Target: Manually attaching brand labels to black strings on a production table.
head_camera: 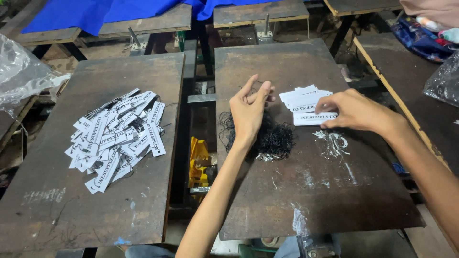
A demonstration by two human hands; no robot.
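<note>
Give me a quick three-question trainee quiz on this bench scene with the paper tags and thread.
1. True or false: the left hand is raised above the tangled pile of black thread loops.
2. What does the right hand press on?
3. Which dark wooden board holds the big heap of strung white paper tags: A left, B right?

Key: 1 true. 2 the small fanned stack of white paper tags. 3 A.

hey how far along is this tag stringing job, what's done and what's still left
Done: a large heap of strung white tags lies on the left board, black loops showing among them. In hand: the left hand pinches a thin black string above the tangle of black strings, while the right hand presses on the small stack of unstrung tags. Left: that stack and the remaining strings, seemingly far fewer tags than those finished.
</note>
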